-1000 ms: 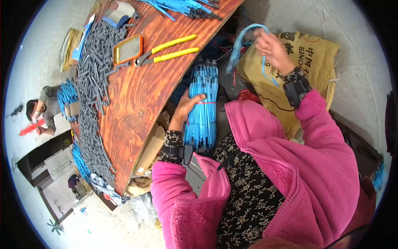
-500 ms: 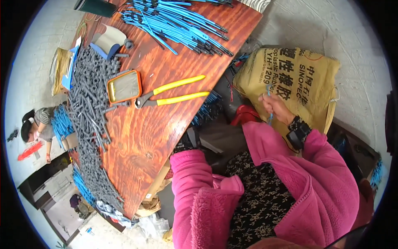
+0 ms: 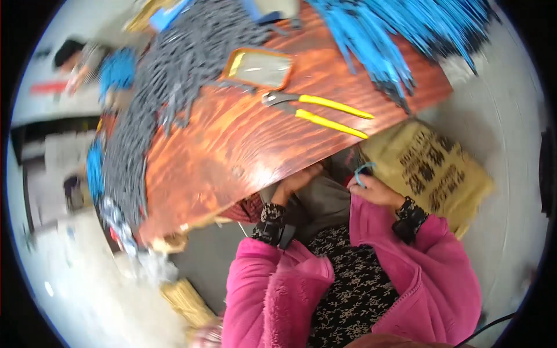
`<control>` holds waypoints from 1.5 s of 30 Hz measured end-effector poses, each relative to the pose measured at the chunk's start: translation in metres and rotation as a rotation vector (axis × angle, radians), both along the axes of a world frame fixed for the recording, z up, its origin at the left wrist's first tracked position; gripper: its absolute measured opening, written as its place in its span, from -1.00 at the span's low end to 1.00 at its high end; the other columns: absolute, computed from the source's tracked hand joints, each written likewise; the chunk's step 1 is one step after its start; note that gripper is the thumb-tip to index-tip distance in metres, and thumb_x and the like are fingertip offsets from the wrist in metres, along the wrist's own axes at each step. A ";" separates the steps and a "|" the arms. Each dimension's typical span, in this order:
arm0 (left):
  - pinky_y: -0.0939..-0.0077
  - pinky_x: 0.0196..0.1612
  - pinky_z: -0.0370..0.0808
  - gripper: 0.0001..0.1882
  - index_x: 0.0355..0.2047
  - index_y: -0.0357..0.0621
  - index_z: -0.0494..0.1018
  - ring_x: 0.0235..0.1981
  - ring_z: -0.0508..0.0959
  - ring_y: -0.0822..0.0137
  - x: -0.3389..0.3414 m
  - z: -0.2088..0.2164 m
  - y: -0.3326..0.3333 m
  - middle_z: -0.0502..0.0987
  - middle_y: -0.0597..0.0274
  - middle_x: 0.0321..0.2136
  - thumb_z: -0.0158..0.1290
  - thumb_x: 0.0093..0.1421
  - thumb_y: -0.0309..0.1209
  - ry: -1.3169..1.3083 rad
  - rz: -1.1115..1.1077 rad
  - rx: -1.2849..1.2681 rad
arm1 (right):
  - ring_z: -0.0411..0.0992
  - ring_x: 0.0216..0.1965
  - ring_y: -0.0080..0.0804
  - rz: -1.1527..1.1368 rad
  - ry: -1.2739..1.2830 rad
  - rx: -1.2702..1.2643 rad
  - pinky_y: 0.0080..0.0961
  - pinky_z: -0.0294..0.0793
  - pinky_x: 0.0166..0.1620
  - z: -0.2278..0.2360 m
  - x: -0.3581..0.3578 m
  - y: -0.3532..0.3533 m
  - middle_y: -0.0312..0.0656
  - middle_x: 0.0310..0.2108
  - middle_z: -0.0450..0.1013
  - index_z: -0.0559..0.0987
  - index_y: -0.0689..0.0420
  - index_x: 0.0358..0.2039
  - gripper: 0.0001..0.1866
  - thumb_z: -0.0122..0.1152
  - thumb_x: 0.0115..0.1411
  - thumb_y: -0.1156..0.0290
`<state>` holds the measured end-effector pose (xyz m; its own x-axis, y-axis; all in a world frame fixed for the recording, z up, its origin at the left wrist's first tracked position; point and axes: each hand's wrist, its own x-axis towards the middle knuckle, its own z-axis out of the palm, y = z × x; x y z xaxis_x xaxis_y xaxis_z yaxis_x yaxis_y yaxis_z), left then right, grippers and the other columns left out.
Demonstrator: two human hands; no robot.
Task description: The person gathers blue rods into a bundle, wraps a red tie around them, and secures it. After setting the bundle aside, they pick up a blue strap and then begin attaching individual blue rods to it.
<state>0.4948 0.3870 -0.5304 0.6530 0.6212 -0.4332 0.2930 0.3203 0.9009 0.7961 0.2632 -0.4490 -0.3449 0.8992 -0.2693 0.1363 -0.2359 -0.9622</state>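
Observation:
My right hand (image 3: 374, 191) is closed on a thin blue strip (image 3: 361, 174), which bends in a curve above the fingers. It is over my lap, just off the table's near edge. My left hand (image 3: 299, 181) reaches to the underside of that edge; its fingers are partly hidden and blurred, so I cannot see whether they hold anything. On the wooden table (image 3: 203, 168) lie pliers with yellow handles (image 3: 331, 105), beside a shallow orange-rimmed tin (image 3: 258, 68). A heap of short grey tubes (image 3: 125, 156) spreads along the table's left side.
Long blue strips with black ends (image 3: 377, 52) lie across the far right of the table, some past its edge. A tan sack (image 3: 449, 174) with dark print stands to my right. Another person (image 3: 87, 64) is at the far left beside more blue strips (image 3: 118, 72).
My view has swung, and the table appears further right and up. My left hand has come into sight at the table edge. My right hand has moved closer to it, its strip now curved.

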 end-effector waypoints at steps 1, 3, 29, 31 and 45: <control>0.35 0.21 0.28 -0.44 0.24 -0.13 0.24 0.17 0.34 0.28 0.029 0.061 -0.019 0.36 0.20 0.16 0.10 0.26 -0.32 -0.131 -0.113 -0.031 | 0.43 -0.36 -0.38 0.130 -0.058 0.064 -0.39 0.43 -0.22 0.012 -0.008 -0.001 -0.22 -0.48 0.44 0.50 0.18 -0.28 -0.69 0.10 0.29 0.16; 0.37 0.23 0.26 -0.48 0.24 -0.15 0.23 0.18 0.32 0.29 0.029 0.143 -0.070 0.34 0.18 0.17 0.03 0.31 -0.31 -0.176 -0.098 0.121 | 0.42 -0.37 -0.38 0.388 -0.093 0.126 -0.39 0.43 -0.22 0.046 -0.030 0.002 -0.21 -0.48 0.44 0.50 0.18 -0.26 -0.70 0.10 0.28 0.16; 0.62 -0.52 0.25 -0.72 -0.35 -0.22 0.46 -0.66 0.18 0.56 -0.510 0.283 -0.130 0.19 0.51 -0.68 -0.07 0.35 -0.25 -0.087 0.964 0.371 | 0.00 -0.64 -0.75 0.469 -0.215 0.241 -0.73 -0.03 -0.58 0.280 -0.408 0.085 -0.54 -0.65 0.11 0.53 0.07 -0.29 -0.70 -0.03 0.35 0.12; 0.55 -0.50 0.30 -0.71 -0.35 -0.22 0.47 -0.63 0.27 0.48 -0.550 0.271 -0.116 0.28 0.44 -0.66 -0.05 0.34 -0.24 0.080 0.960 0.568 | 0.01 -0.64 -0.73 0.454 -0.231 0.127 -0.71 -0.01 -0.58 0.271 -0.423 0.092 -0.52 -0.63 0.14 0.53 0.09 -0.27 -0.71 -0.02 0.35 0.15; 0.15 -0.26 0.44 -0.73 -0.25 -0.05 0.55 -0.29 0.57 -0.02 -0.610 0.251 -0.102 0.58 -0.03 -0.35 0.05 0.22 -0.15 0.991 0.931 1.027 | 0.38 -0.51 -0.63 0.313 -0.306 0.257 -0.60 0.45 -0.40 0.192 -0.474 0.177 -0.30 -0.40 0.41 0.46 0.26 -0.16 -0.79 0.06 0.29 0.40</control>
